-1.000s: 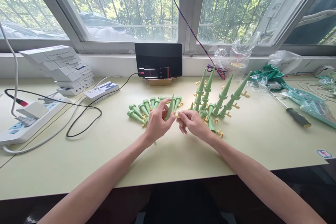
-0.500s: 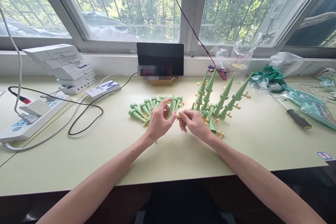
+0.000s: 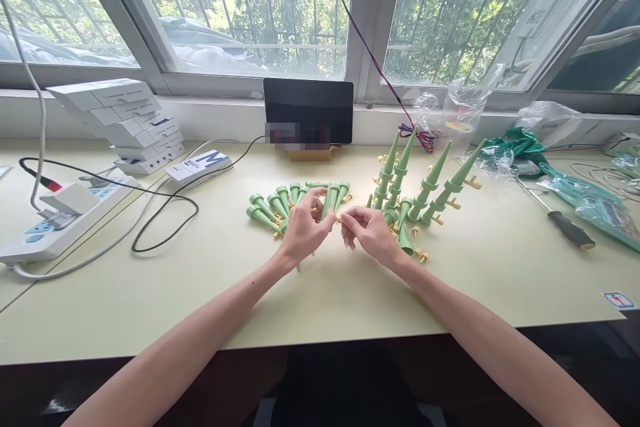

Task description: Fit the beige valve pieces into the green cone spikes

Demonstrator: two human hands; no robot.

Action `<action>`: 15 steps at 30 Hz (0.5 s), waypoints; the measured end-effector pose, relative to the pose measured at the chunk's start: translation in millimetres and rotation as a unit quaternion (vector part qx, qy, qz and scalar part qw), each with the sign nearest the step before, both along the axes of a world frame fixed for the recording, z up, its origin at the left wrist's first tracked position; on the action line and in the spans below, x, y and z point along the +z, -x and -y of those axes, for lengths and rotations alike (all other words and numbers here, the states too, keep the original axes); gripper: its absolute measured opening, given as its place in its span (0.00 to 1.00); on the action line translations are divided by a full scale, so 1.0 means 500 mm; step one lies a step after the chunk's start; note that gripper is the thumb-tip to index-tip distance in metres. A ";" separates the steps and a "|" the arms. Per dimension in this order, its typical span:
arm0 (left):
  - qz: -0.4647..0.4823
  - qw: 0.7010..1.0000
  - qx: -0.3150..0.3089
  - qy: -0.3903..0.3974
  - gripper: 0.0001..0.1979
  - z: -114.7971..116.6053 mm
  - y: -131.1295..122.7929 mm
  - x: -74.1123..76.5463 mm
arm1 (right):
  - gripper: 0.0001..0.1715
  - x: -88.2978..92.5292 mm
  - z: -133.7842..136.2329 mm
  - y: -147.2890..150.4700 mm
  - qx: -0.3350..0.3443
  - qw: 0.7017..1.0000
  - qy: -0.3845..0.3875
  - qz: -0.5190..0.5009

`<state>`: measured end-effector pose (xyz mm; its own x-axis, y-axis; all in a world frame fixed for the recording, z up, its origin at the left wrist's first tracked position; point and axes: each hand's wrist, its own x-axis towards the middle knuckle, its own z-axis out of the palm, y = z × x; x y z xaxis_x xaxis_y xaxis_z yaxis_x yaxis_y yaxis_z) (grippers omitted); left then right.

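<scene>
At the middle of the table, my left hand (image 3: 306,230) is closed around a green watering spike (image 3: 327,203), partly hidden by the fingers. My right hand (image 3: 370,232) pinches a small yellow valve (image 3: 339,218) against the spike's side; the fingertips cover most of it. Behind my left hand lie several green spikes (image 3: 261,213) with yellow valves, fanned out. To the right of my right hand, stacked spikes (image 3: 431,181) stand with their points up and valves sticking out. A loose yellow valve (image 3: 423,255) lies near my right wrist.
A black screen (image 3: 309,110) stands at the back. At left are stacked white boxes (image 3: 127,121), a power strip (image 3: 75,217) and cables. A screwdriver (image 3: 571,229) and green plastic-wrapped items (image 3: 585,197) lie at right. The table's front edge runs below my forearms.
The view has shifted slightly. My hands keep their grip on the spike and valve, and the held spike's tip has tilted a little, showing less clearly against the spikes behind.
</scene>
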<state>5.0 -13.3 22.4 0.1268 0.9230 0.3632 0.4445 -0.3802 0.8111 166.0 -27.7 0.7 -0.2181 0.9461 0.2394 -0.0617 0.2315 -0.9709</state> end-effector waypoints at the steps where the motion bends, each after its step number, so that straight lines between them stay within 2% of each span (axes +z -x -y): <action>1: -0.002 1.000 0.000 -0.003 0.18 0.000 0.000 0.000 | 0.22 0.001 0.000 0.000 -0.003 1.000 0.001 0.004; 15: -0.012 0.999 -0.021 -0.047 0.19 -0.001 0.001 0.000 | 0.26 -0.001 -0.003 -0.005 -0.004 1.000 0.009 0.022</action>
<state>4.5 -13.0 22.5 0.1744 0.8784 0.4451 0.4454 -0.4735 0.7599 168.7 -25.9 0.4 -0.2212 0.9517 0.2127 -0.0176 0.2142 -0.9766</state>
